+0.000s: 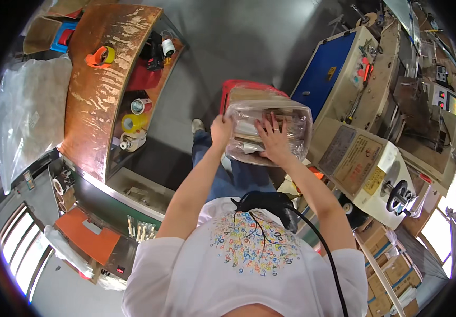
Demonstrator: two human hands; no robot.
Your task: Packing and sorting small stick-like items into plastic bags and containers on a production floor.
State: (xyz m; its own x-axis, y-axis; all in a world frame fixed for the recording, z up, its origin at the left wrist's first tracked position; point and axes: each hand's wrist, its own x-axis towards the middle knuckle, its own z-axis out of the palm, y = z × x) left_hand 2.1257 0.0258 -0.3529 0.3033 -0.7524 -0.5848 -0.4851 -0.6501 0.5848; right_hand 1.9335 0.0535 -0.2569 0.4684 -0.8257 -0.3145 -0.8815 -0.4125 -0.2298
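Note:
In front of my legs stands a clear plastic bag, packed with brown and whitish pieces whose exact kind I cannot make out. A red thing, only partly visible, sits at the bag's far side. My left hand is closed on the bag's left edge, its fingertips partly hidden. On top of the plastic lies my right hand, flat with fingers spread and a ring on one of them.
To the left is a worn brown table bearing an orange tape dispenser; its shelf holds tape rolls. On the right stand a machine with a blue panel and a handwheel. Cardboard boxes are stacked at the lower right.

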